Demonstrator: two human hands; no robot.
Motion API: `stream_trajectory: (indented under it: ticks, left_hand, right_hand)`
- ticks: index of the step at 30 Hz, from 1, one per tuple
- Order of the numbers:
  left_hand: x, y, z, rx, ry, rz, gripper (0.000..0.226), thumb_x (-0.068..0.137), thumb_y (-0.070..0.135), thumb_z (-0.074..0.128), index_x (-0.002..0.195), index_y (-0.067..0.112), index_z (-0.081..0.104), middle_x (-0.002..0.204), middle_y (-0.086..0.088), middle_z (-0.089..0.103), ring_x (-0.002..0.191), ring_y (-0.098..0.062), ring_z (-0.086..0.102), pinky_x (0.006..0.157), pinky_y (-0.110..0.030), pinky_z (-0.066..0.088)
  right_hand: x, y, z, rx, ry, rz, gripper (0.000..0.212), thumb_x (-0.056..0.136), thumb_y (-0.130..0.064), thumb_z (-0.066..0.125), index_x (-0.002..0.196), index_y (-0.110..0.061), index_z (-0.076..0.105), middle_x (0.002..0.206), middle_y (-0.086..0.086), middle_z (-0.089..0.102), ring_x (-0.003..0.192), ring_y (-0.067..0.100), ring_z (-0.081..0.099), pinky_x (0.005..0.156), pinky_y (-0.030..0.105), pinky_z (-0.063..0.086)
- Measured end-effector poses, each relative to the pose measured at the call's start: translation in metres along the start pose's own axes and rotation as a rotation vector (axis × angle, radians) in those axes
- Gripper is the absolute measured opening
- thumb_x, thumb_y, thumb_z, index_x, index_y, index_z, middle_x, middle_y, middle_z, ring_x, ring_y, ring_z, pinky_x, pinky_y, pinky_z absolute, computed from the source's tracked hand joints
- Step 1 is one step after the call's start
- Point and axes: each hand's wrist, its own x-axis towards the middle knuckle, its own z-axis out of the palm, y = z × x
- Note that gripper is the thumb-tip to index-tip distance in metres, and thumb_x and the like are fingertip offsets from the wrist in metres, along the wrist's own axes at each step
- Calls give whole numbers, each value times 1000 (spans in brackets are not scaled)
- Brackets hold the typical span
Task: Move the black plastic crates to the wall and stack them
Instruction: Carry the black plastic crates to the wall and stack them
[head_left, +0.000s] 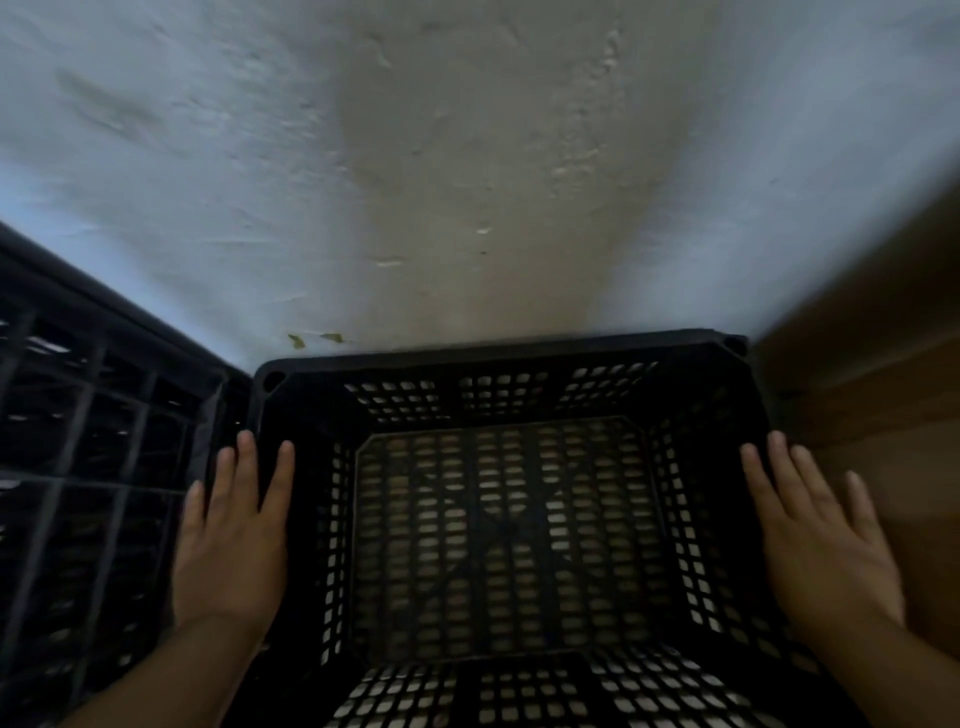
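- Head cam has me looking straight down into the black crate (498, 519), which sits with its far rim right up against the wall (467, 156), so it looks like it's already where it needs to be.
- My left hand (234, 535) is flat on the left rim, fingers spread and loose, not gripping anything. The right hand (821, 540) is the same on the right rim: open palm, fingers splayed.
- My guess is both palms are just steadying or pressing the crate down so it seats squarely, hence no curl in the fingers.
- Can't tell if another crate sits under it; pale patches show through the mesh floor, but it's too dim to say.
- Tight spot though: a second black crate (78, 467) sits just beside the left edge, and a cardboard box (883, 389) hugs the right side.
- Only free room is upward and back toward me.
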Motion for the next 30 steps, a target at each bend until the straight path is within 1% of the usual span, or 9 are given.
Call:
stream_trajectory:
  ticks: [3,7,10,15,17,21,25,28,30]
  left_hand:
    - [-4,-2,-5,-6,4,45,104,50,-7,79,143,10,33,149,-23,26,136,-33,20,107,-43,12]
    - [-23,-8,-24,-29,-10,56,110,48,-8,79,144,11,29,151,-20,19,137,-32,19,109,-38,5]
    - [-41,-16,-45,-42,-30,76,113,47,-8,80,145,12,27,152,-19,17,137,-32,19,108,-42,9]
    - [-77,-30,-85,-10,-45,86,122,46,-7,79,147,16,15,154,-17,10,141,-25,9,113,-32,-13]
    - [-93,-35,-99,-20,-30,95,120,44,-11,77,147,15,20,154,-17,12,141,-23,9,114,-31,-15]
    - [-140,-44,-134,-5,37,125,112,44,-19,69,144,11,31,152,-19,18,139,-25,12,112,-32,-13]
    - [-202,-53,-172,-16,72,133,103,73,-15,47,142,20,-22,145,-9,-37,132,-16,-34,100,-32,-32]
    - [-237,-60,-195,-73,89,136,99,76,-15,43,140,21,-24,144,-7,-36,135,-18,-28,104,-34,-23]
    - [-260,-69,-208,-43,66,179,99,77,-15,42,136,21,-30,143,-7,-39,133,-18,-32,96,-32,-33]
  right_hand:
    - [-4,2,-8,-38,41,-12,73,71,-8,27,144,-10,28,159,0,-1,144,10,-10,114,37,-7]
    - [-21,6,-32,-75,89,1,75,67,0,38,142,-7,34,153,12,27,144,9,-12,114,36,-8]
    - [-42,9,-57,-67,114,21,71,71,-7,27,141,-7,37,149,13,34,144,9,-12,114,36,-8]
    - [-88,14,-99,-61,165,40,70,71,-6,27,140,-8,35,146,14,39,144,9,-11,113,35,-7]
    - [-107,16,-112,-55,188,43,71,69,-5,29,139,-8,35,144,14,42,144,9,-10,114,35,-6]
    - [-148,21,-144,-100,198,0,92,49,5,67,137,-6,42,141,16,45,145,12,-8,114,35,-6]
    - [-199,19,-182,-124,174,-49,104,32,5,77,131,-4,51,138,17,47,145,13,-8,114,34,-7]
    - [-233,19,-198,-81,175,-80,99,43,-1,75,136,-8,42,152,12,30,145,14,-6,115,35,-6]
    - [-254,20,-204,-61,217,-98,86,53,1,61,136,-10,41,158,3,9,145,13,-5,115,35,-5]
